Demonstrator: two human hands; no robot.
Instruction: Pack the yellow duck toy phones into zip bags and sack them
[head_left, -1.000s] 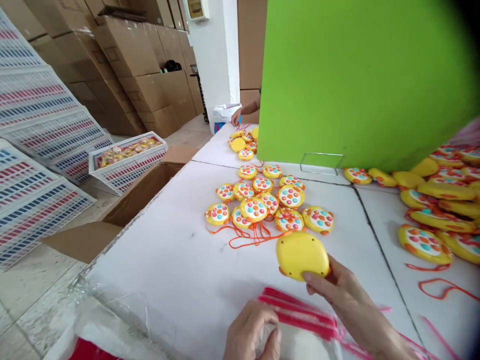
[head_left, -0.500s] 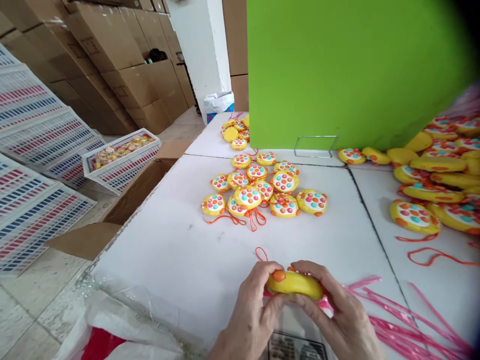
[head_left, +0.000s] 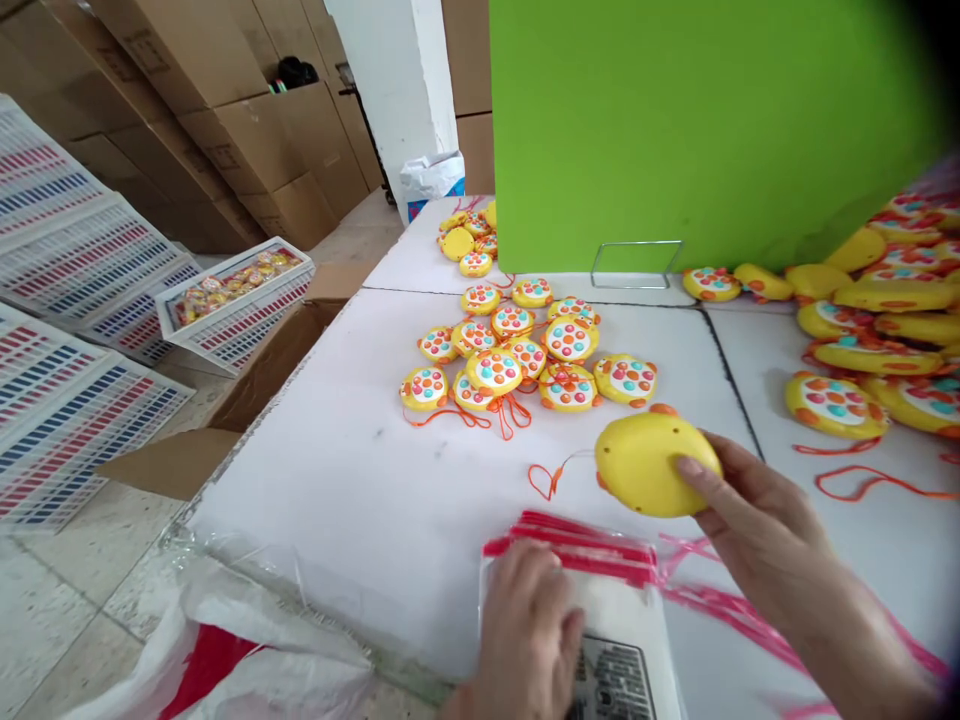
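My right hand (head_left: 757, 520) grips a yellow toy (head_left: 652, 465) by its right side, thumb on its smooth back with small screw holes. Orange bumps stick out at the toy's edge, and an orange cord loop (head_left: 545, 484) trails from its left. My left hand (head_left: 525, 630) rests on a stack of clear plastic bags (head_left: 615, 600) with red top strips and a printed black panel; its fingers lie bent over the top bag, thumb apart. Beyond, a group of similar toys (head_left: 495, 370) lies with their white, dotted faces up.
A heap of more toys (head_left: 885, 300) fills the right side by a green board (head_left: 675, 130). Pink plastic strips (head_left: 735, 610) lie at right. Left of the table are an open carton (head_left: 262, 375), a white basket (head_left: 240, 340) and a white sack (head_left: 285, 640).
The toy has left my left hand; my right hand has raised it to the right, its back now showing. My left hand has come down onto the bags, which are now more exposed.
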